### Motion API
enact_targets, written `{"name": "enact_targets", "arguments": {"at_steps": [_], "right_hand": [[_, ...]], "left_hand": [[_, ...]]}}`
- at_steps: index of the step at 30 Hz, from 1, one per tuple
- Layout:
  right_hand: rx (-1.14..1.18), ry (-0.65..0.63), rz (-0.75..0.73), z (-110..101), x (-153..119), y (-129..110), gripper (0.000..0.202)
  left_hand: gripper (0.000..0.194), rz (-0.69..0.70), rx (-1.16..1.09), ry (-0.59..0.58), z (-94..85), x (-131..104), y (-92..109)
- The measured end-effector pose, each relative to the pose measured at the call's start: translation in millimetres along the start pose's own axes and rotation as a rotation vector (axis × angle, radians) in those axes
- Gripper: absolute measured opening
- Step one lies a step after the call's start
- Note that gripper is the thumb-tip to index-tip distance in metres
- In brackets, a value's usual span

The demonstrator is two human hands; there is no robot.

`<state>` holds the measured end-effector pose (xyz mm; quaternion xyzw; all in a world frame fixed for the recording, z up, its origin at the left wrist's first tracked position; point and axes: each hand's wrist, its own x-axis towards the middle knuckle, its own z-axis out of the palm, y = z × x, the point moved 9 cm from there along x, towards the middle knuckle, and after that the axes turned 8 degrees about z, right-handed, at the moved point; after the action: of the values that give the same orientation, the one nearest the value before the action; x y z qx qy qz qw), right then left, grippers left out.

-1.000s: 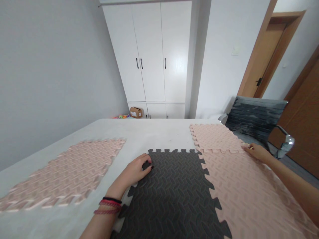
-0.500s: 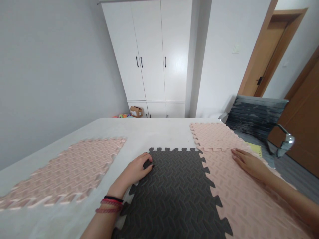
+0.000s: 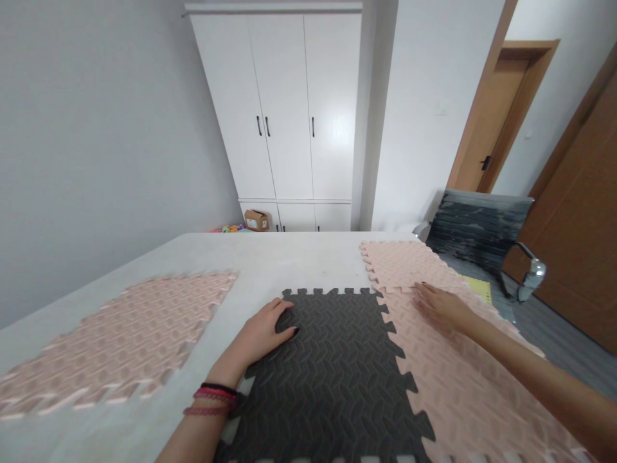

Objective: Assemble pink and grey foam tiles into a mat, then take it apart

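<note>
A black foam puzzle mat [image 3: 328, 366] lies in front of me on the white table. My left hand [image 3: 264, 331] rests on its left edge, near the far corner, with thumb and fingers apart. To the right lies a pink foam mat [image 3: 463, 392], against the black mat's toothed right side. My right hand [image 3: 441, 307] is over the far part of this pink mat, fingers stretched out and holding nothing, close to the seam with a farther pink mat [image 3: 400, 260]. The left fingertips are partly hidden.
Another pink mat [image 3: 130, 334] lies apart on the left of the table [image 3: 289, 257]. Beyond the right edge are a dark chair [image 3: 477, 225] and a yellow sheet [image 3: 479, 288]. A cardboard box [image 3: 256, 220] stands by the white wardrobe [image 3: 332, 83].
My right hand has moved left across the pink mat, toward the black one. My left hand stays at the black mat's edge, its fingers less curled. The view has shifted slightly.
</note>
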<state>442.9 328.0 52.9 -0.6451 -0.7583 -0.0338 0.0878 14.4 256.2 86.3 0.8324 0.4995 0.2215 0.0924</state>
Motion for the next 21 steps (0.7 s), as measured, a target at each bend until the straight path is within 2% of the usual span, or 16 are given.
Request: {"name": "enact_targets", "arguments": {"at_steps": [3, 5, 11, 16, 18, 21], "right_hand": [[-0.007, 0.0, -0.04, 5.4, -6.5, -24.0, 0.059], [0.004, 0.002, -0.054, 8.2, -7.5, -30.0, 0.059], [0.014, -0.096, -0.046, 9.2, 1.7, -25.5, 0.064], [0.0, -0.169, 0.008, 4.0, 4.2, -32.7, 0.07], [0.017, -0.155, -0.001, 4.1, 3.1, -43.3, 0.069], [0.1, -0.133, -0.101, 9.6, 0.8, -66.5, 0.061]], "left_hand": [[0.041, -0.001, -0.003, -0.009, 2.1, -1.0, -1.5], [0.039, 0.005, 0.002, -0.024, 3.7, -0.6, -2.1], [0.037, 0.006, 0.064, -0.036, 5.2, 0.6, -0.4], [0.036, 0.016, 0.071, -0.022, 4.7, -0.9, 4.7], [0.035, 0.018, 0.064, -0.012, 3.6, -1.5, 6.3], [0.035, 0.01, 0.052, -0.024, 3.6, -1.6, 6.7]]}}
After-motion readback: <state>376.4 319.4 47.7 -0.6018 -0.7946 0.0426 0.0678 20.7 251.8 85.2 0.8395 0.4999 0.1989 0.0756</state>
